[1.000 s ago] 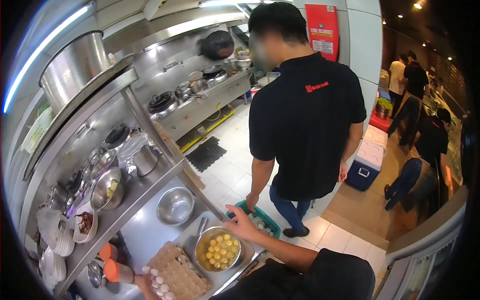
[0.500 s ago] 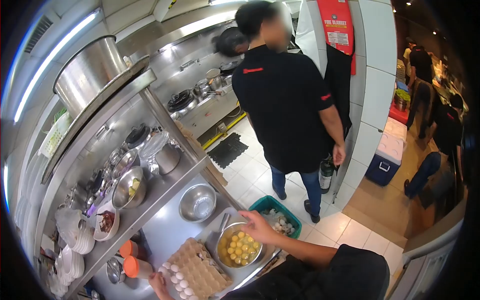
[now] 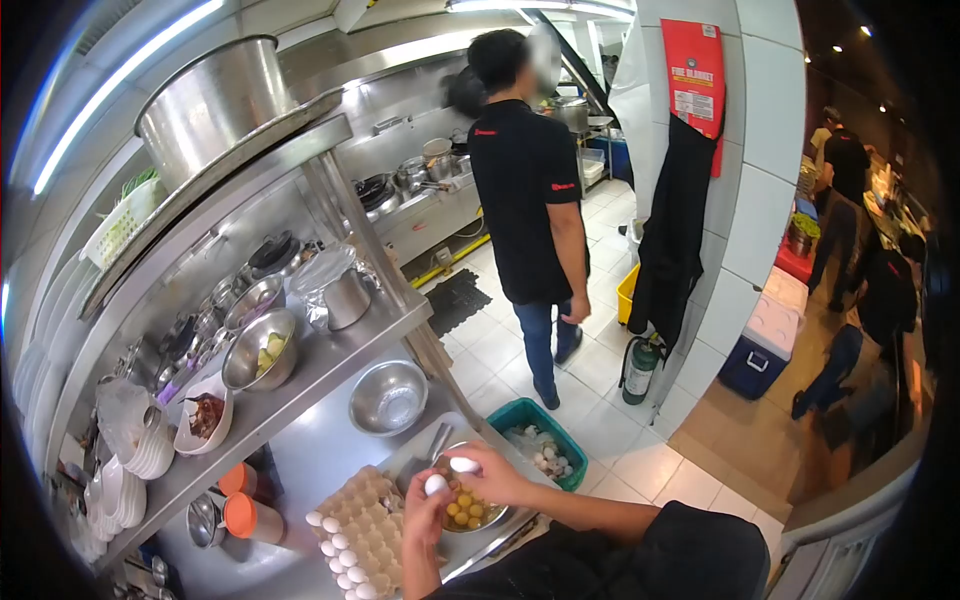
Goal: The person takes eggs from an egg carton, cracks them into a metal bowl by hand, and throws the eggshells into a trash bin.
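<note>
My left hand [image 3: 424, 515] closes around a white egg [image 3: 436, 485] above the near left side of a metal bowl. Pinched in the fingers of my right hand [image 3: 497, 478] is another white egg [image 3: 464, 465], close beside the first. Below both hands, the metal bowl holds many raw yolks [image 3: 466, 512] in clear egg white; my hands cover part of it. To the left lies a cardboard egg tray [image 3: 378, 530], with several white eggs [image 3: 340, 542] along its left side and bare cups elsewhere.
A green basket [image 3: 566, 432] with eggshells stands beyond the counter. An empty metal bowl [image 3: 389, 398] sits behind the tray. Two orange-lidded containers [image 3: 250, 517] stand at left, under a steel shelf [image 3: 330, 365] with bowls. A person in black [image 3: 525, 200] stands ahead.
My left hand has moved from the eggs at the tray's left to the bowl, carrying an egg. My right hand has come closer and now holds an egg. The person ahead has walked farther away.
</note>
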### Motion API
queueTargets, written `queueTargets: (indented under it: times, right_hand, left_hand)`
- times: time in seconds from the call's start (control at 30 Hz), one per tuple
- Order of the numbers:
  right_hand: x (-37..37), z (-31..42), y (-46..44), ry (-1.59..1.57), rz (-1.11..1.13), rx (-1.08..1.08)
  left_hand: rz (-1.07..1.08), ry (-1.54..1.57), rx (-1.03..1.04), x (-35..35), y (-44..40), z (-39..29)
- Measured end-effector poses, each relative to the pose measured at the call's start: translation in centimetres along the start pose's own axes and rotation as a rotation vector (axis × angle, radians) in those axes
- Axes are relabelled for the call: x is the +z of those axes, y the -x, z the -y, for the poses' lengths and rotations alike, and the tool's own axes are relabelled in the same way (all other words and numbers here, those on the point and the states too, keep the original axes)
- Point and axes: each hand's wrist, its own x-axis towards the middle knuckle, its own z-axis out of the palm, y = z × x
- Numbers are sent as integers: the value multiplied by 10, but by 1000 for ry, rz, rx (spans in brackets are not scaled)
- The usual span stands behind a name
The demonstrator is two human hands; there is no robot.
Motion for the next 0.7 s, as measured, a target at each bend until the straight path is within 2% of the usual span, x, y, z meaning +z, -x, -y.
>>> queueTargets:
  times: [0.13, 0.2, 0.23, 0.3, 0.37, 0.43, 0.5, 0.53, 0.57, 0.6, 0.67, 0.7]
  right_hand:
    - [-17, 46, 3, -176, -94, -86]
    - [-27, 88, 8, -154, -286, -360]
    - [-27, 86, 8, -149, -286, -355]
    - [-25, 74, 5, 82, -433, -700]
    - [-16, 45, 7, 143, -332, -623]
    - [-8, 20, 8, 297, -5, -239]
    - [-3, 6, 2, 249, -62, -235]
    - [-1, 4, 0, 92, -74, -145]
    - [2, 1, 0, -65, -85, -50]
    - [5, -3, 0, -63, -84, -46]
    - [3, -9, -10, -410, -120, 153]
    - [1, -10, -13, -393, -119, 140]
  left_hand:
    - [84, -153, 42, 26, 6, 3]
    - [86, -224, 81, 39, 5, 1]
    - [82, -291, 130, 45, 5, 1]
    - [103, -269, 169, 51, 4, 0]
    - [73, -419, 202, 43, -7, 6]
    - [31, -397, 225, 32, -13, 16]
    - [15, -551, 132, 31, -9, 12]
    - [13, -550, 133, 32, -8, 11]
    - [7, -398, 184, 36, -6, 11]
    - [1, -244, 234, 38, -3, 11]
    - [-20, -232, 192, 31, -2, 3]
    - [-44, -223, 143, 23, -5, 2]
